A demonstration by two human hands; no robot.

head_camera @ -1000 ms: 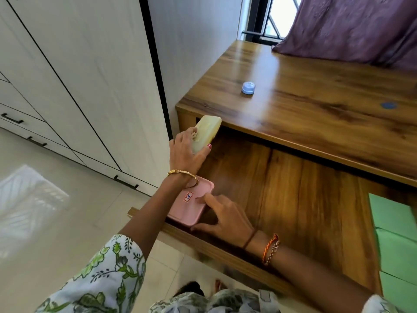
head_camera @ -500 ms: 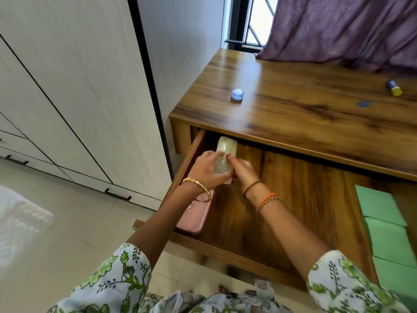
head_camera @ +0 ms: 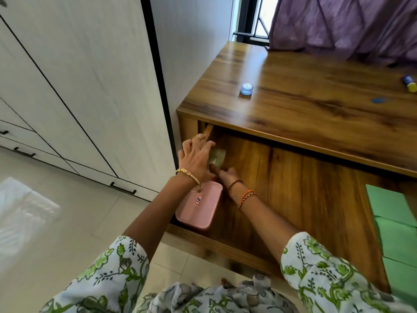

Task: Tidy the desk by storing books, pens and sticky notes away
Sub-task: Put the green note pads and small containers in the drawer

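A pale yellow case (head_camera: 218,157) lies in the back left corner of the open wooden drawer (head_camera: 293,190). My left hand (head_camera: 195,159) rests over the case, its fingers curled around it next to the drawer's left wall. My right hand (head_camera: 224,173) reaches in from the right, with a fingertip against the case's near end; my left hand partly hides it. A pink case (head_camera: 198,207) with a small sticker lies in the drawer's front left corner, below my left wrist. Green pads (head_camera: 393,214) are stacked along the drawer's right side.
On the desk top (head_camera: 316,71) sit a small blue cap (head_camera: 246,89), a flat blue spot (head_camera: 378,100) and a blue and yellow item (head_camera: 409,83) at the right edge. A purple curtain (head_camera: 338,23) hangs behind. White cabinets (head_camera: 79,86) stand to the left.
The pale case went from above the drawer's edge, held in my left hand, down into its back left corner. My right hand left the pink case and joined on the pale one.
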